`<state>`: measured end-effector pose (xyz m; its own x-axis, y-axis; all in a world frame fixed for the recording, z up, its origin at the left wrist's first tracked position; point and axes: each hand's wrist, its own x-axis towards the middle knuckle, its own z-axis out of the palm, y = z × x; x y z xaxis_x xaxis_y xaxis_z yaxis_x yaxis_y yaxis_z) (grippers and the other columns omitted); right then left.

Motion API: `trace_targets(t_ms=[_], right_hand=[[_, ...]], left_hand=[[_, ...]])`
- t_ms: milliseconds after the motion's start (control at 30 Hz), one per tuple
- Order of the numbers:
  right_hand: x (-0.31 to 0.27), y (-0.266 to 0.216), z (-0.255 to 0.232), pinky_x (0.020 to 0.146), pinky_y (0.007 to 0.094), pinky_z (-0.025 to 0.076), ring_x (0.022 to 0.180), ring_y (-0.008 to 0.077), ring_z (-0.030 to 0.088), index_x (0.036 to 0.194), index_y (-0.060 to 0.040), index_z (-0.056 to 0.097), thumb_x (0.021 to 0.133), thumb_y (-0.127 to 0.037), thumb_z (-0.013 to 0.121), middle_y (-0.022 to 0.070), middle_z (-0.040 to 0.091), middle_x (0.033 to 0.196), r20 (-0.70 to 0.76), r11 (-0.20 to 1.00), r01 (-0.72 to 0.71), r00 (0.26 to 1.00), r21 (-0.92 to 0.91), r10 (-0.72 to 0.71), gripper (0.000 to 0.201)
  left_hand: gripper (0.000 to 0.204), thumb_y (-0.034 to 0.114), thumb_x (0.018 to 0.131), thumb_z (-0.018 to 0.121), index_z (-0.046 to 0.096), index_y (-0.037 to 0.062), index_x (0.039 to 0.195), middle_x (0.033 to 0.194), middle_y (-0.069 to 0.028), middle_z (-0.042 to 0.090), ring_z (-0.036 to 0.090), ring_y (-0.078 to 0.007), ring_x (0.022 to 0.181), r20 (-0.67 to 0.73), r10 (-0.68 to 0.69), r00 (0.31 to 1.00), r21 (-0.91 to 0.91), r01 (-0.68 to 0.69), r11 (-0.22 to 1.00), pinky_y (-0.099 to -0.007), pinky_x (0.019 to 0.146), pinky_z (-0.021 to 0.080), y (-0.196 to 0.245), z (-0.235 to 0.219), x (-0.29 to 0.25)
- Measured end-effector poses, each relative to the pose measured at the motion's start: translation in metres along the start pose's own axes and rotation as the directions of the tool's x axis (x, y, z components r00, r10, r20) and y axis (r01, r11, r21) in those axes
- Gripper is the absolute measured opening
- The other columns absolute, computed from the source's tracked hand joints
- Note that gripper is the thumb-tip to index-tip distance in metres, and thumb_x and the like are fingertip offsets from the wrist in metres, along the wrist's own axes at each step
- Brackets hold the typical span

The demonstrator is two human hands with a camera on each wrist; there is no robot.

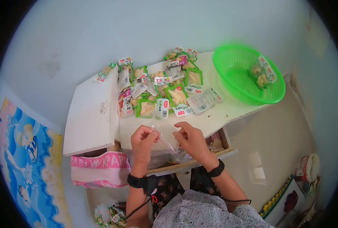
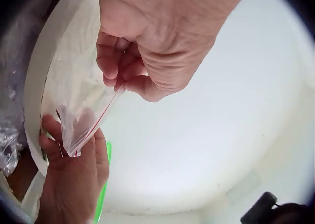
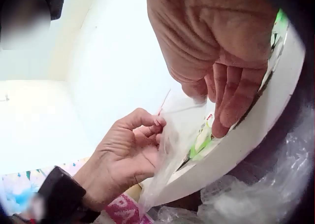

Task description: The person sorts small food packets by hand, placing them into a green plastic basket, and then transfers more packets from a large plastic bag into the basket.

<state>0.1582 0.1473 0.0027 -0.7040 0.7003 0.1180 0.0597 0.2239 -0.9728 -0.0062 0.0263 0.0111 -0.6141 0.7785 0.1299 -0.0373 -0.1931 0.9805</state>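
Observation:
A clear plastic bag with a red line along its edge [image 2: 101, 116] hangs between the hands in front of the table's near edge. My left hand [image 1: 143, 142] pinches one corner of it between thumb and fingertips. At the bag's other side is my right hand [image 1: 193, 143], its fingers bent; in the right wrist view the right hand [image 3: 221, 51] has its thumb against the clear film [image 3: 182, 115]. Whether that thumb pinches the film is hard to tell. Beyond the hands lie many green-edged snack packets [image 1: 177, 95].
A green basket [image 1: 229, 81] with a few packets stands at the table's right. An open drawer [image 1: 191, 162] with plastic bags juts out below the hands. A pink cloth [image 1: 100, 167] hangs at the left, and more packets [image 1: 109, 216] lie low down.

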Motion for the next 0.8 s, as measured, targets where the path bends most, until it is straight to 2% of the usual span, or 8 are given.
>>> trace_targets(t_ms=[133, 233, 333, 367, 467, 567, 667, 800], right_hand=[[0.020, -0.005, -0.010, 0.060, 0.0318, 0.054, 0.064, 0.0196, 0.071, 0.119, -0.0008, 0.064, 0.096, -0.011, 0.070, 0.0118, 0.071, 0.083, -0.104, 0.949, 0.163, 0.975, -0.269, -0.196, 0.026], [0.037, -0.014, -0.025, 0.067, 0.0422, 0.054, 0.080, 0.0315, 0.071, 0.112, -0.0075, 0.066, 0.090, -0.014, 0.072, 0.0110, 0.073, 0.090, -0.138, 0.870, 0.181, 0.953, -0.458, -0.271, 0.024], [0.055, -0.024, -0.032, 0.072, 0.0424, 0.055, 0.098, 0.0311, 0.069, 0.110, -0.0086, 0.068, 0.085, -0.012, 0.073, 0.0122, 0.073, 0.102, -0.030, 0.674, 0.290, 0.907, -0.680, -0.420, 0.025], [0.061, -0.031, -0.030, 0.084, 0.0454, 0.055, 0.119, 0.0334, 0.061, 0.112, -0.0095, 0.068, 0.083, -0.012, 0.074, 0.0136, 0.069, 0.119, 0.019, 0.676, 0.217, 0.958, -0.704, -0.287, 0.030], [0.084, -0.016, -0.018, 0.096, 0.0499, 0.053, 0.132, 0.0360, 0.053, 0.120, -0.0125, 0.067, 0.082, -0.014, 0.075, 0.0135, 0.063, 0.134, 0.222, 0.453, 0.445, 0.857, -0.773, -0.464, 0.038], [0.092, -0.020, -0.004, 0.105, 0.0534, 0.047, 0.140, 0.0375, 0.047, 0.128, -0.0175, 0.066, 0.081, -0.014, 0.075, 0.0139, 0.056, 0.144, 0.348, 0.337, 0.530, 0.811, -0.778, -0.471, 0.048], [0.104, -0.012, -0.008, 0.106, 0.0477, 0.048, 0.139, 0.0355, 0.048, 0.135, -0.0192, 0.063, 0.082, -0.014, 0.075, 0.0130, 0.053, 0.147, 0.445, 0.194, 0.575, 0.770, -0.795, -0.457, 0.055], [0.107, -0.006, -0.045, 0.107, 0.0496, 0.047, 0.139, 0.0375, 0.048, 0.140, -0.0178, 0.059, 0.082, -0.001, 0.068, 0.0156, 0.055, 0.146, 0.489, 0.288, 0.574, 0.813, -0.767, -0.318, 0.060]], left_hand=[[0.011, -0.002, 0.091, 0.064, 0.057, 0.0052, 0.093, 0.086, -0.0065, 0.067, 0.060, -0.0103, 0.075, 0.027, -0.006, 1.000, -0.025, 0.007, 1.000, -0.0235, 0.069, 0.048, -0.007, -0.019, 0.010], [0.013, -0.002, 0.091, 0.064, 0.055, 0.0059, 0.096, 0.088, -0.0054, 0.067, 0.061, -0.0095, 0.078, 0.094, 0.004, 0.996, -0.043, 0.000, 0.999, -0.0231, 0.069, 0.048, -0.013, -0.021, 0.003], [0.012, -0.002, 0.089, 0.064, 0.055, 0.0055, 0.093, 0.088, -0.0069, 0.065, 0.059, -0.0116, 0.077, 0.142, -0.047, 0.989, -0.033, 0.052, 0.998, -0.0249, 0.070, 0.049, -0.009, -0.022, 0.002], [0.012, -0.002, 0.089, 0.064, 0.055, 0.0054, 0.092, 0.088, -0.0070, 0.065, 0.059, -0.0117, 0.077, 0.145, -0.043, 0.988, -0.041, 0.049, 0.998, -0.0250, 0.070, 0.049, -0.009, -0.023, 0.003], [0.012, -0.001, 0.089, 0.065, 0.055, 0.0051, 0.091, 0.088, -0.0073, 0.065, 0.059, -0.0120, 0.077, 0.166, -0.036, 0.986, -0.074, 0.049, 0.996, -0.0254, 0.070, 0.049, -0.010, -0.030, 0.003], [0.012, -0.002, 0.089, 0.065, 0.055, 0.0050, 0.092, 0.089, -0.0070, 0.066, 0.061, -0.0116, 0.079, 0.212, -0.022, 0.977, -0.126, 0.050, 0.991, -0.0251, 0.071, 0.050, -0.012, -0.038, 0.004], [0.013, -0.003, 0.090, 0.065, 0.056, 0.0051, 0.095, 0.093, -0.0060, 0.067, 0.063, -0.0107, 0.083, 0.239, -0.006, 0.971, -0.167, 0.047, 0.985, -0.0241, 0.073, 0.050, -0.017, -0.044, 0.004], [0.013, -0.004, 0.091, 0.065, 0.056, 0.0049, 0.096, 0.093, -0.0061, 0.067, 0.063, -0.0110, 0.083, 0.237, 0.010, 0.972, -0.218, 0.043, 0.975, -0.0244, 0.073, 0.051, -0.019, -0.046, 0.003]])
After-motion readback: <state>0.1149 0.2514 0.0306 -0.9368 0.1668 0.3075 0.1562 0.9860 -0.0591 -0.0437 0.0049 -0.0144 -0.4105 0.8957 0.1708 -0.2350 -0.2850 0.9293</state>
